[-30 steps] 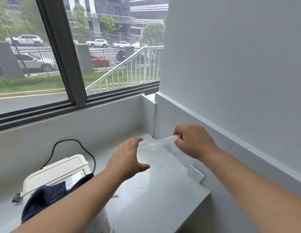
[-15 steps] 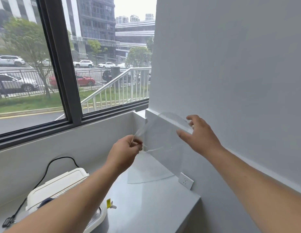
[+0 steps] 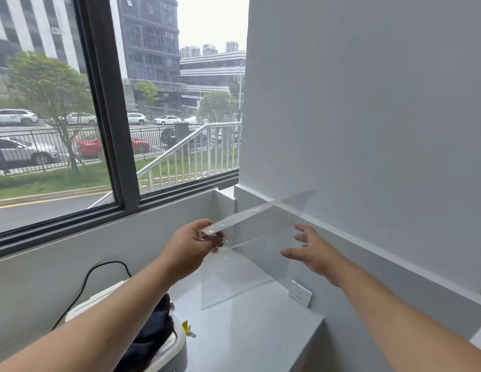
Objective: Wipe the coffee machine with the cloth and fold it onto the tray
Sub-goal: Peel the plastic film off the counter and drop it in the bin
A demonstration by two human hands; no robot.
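Observation:
A clear plastic tray (image 3: 250, 216) is held tilted above the grey counter (image 3: 247, 342), its near corner pinched in my left hand (image 3: 188, 248). My right hand (image 3: 312, 253) hovers at the tray's right side with fingers spread; I cannot tell whether it touches the tray. A dark blue cloth (image 3: 150, 334) lies bunched on top of the white coffee machine (image 3: 99, 302) at the lower left, partly hidden by my left forearm.
A black cable (image 3: 99, 269) runs from the machine up the low wall under the window (image 3: 105, 116). A white socket (image 3: 300, 293) sits on the right wall just above the counter. The counter ends in a front edge at the lower right.
The tray has come up off the counter. My right hand, which pinched its edge, has let go and spread its fingers. My left hand, open before, now grips the tray's corner.

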